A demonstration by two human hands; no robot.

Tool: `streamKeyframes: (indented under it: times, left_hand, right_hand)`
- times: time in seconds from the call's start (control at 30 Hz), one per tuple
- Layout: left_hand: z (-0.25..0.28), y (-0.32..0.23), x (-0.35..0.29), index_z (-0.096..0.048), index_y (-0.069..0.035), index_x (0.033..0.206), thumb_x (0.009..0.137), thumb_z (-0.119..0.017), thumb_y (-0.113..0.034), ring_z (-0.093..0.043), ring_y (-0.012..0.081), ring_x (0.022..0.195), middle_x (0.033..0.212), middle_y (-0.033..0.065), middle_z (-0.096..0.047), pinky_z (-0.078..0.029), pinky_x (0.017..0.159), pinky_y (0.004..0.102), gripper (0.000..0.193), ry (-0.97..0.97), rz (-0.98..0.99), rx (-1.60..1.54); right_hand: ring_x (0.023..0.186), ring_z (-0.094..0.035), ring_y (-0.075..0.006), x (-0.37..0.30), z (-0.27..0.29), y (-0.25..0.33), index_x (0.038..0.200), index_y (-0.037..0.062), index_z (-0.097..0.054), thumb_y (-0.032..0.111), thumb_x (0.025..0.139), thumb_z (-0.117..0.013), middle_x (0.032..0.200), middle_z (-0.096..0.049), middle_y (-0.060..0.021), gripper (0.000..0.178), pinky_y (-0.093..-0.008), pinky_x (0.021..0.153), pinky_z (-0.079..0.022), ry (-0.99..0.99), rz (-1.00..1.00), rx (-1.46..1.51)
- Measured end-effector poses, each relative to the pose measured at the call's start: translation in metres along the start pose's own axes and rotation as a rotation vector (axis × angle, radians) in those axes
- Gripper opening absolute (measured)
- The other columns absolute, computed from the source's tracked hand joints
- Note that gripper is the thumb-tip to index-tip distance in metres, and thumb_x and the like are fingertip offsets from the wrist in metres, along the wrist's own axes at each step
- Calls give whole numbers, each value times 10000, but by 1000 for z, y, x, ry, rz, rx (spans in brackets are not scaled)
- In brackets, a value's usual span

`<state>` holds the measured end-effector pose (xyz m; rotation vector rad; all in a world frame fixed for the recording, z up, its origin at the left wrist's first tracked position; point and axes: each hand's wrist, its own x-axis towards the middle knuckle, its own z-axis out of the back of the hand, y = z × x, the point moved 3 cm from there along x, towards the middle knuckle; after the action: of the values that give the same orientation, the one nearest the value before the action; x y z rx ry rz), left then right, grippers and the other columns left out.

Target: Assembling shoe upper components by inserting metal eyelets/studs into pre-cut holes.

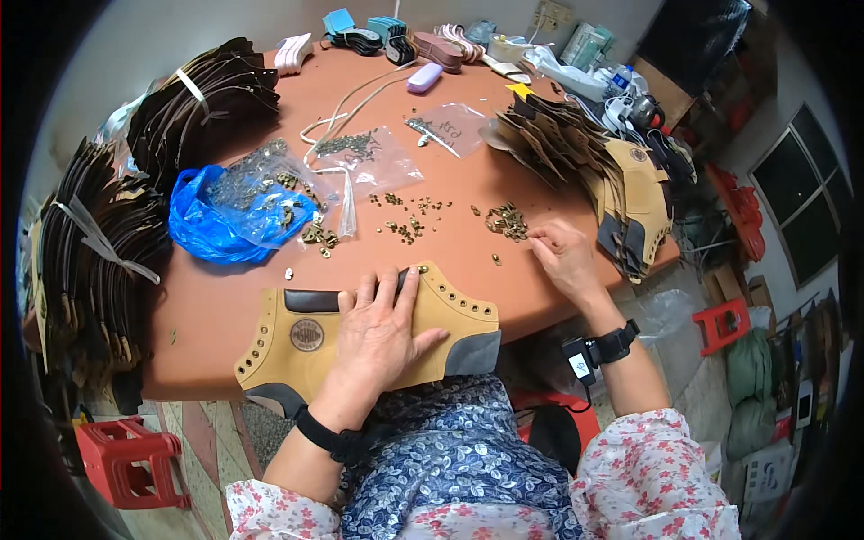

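A tan boot upper [301, 371] lies at the table's near edge, partly over my lap. It has grey panels at its lower corners, a dark padded collar strip, a round brown emblem and a row of eyelets down each side. My left hand [382, 333] rests flat on it, fingers stretched toward its far edge by the top of the right eyelet row. Over at the right, my right hand [562, 256] has thumb and fingers pinched together beside a pile of brass-coloured lace hooks [507, 221]. Whatever lies between those fingertips is too small to make out.
Loose brass rivets [409, 229] are scattered mid-table. A blue plastic bag [207, 225] and clear bags of metal bits [364, 162] lie behind them. Bundled dark uppers [99, 261] are stacked at left, more tan uppers [639, 180] at right. Red stools [130, 463] stand below.
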<state>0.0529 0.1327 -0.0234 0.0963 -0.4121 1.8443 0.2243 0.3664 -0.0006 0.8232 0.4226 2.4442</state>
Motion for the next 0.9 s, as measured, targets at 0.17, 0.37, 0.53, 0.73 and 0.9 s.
streamKeyframes:
  times: [0.17,0.37,0.53,0.73,0.9]
  left_hand:
    - [-1,-2,-1,-536,-65,1378,800,-670,-586,-432,316,1243,1342,114,-487,-344,1000,482,789,-22,-8,5]
    - [4,-4,0,-548,-61,1362,802,-675,-577,-439,314,1233,1340,110,-495,-351,977,479,771,1,-2,-21]
    - [3,-3,-1,-547,-62,1364,791,-686,-575,-450,308,1213,1328,93,-506,-353,969,471,782,-35,-20,6]
    - [4,-3,-1,-570,-67,1322,784,-697,-567,-469,295,1172,1308,82,-523,-371,947,463,745,-39,-14,-7]
    - [3,-2,-2,-584,-81,1293,773,-712,-560,-473,296,1165,1302,85,-529,-375,930,464,718,-55,-28,-7]
  right_hand:
    - [873,-636,-331,-9,-12,3,890,19,-699,103,840,-673,878,-670,-136,102,-411,771,-507,19,78,-11]
    - [837,-645,-309,-17,-24,22,887,10,-702,121,841,-698,852,-674,-130,120,-386,742,-510,23,113,-7]
    - [917,-607,-330,-14,-36,33,898,29,-664,137,842,-677,879,-620,-135,123,-422,788,-497,31,101,-102]
    - [884,-598,-332,-10,-39,44,889,27,-653,127,837,-675,863,-610,-136,115,-424,766,-488,114,121,37]
    - [868,-593,-321,-10,-58,81,890,27,-656,121,835,-680,859,-605,-129,111,-415,759,-485,202,268,266]
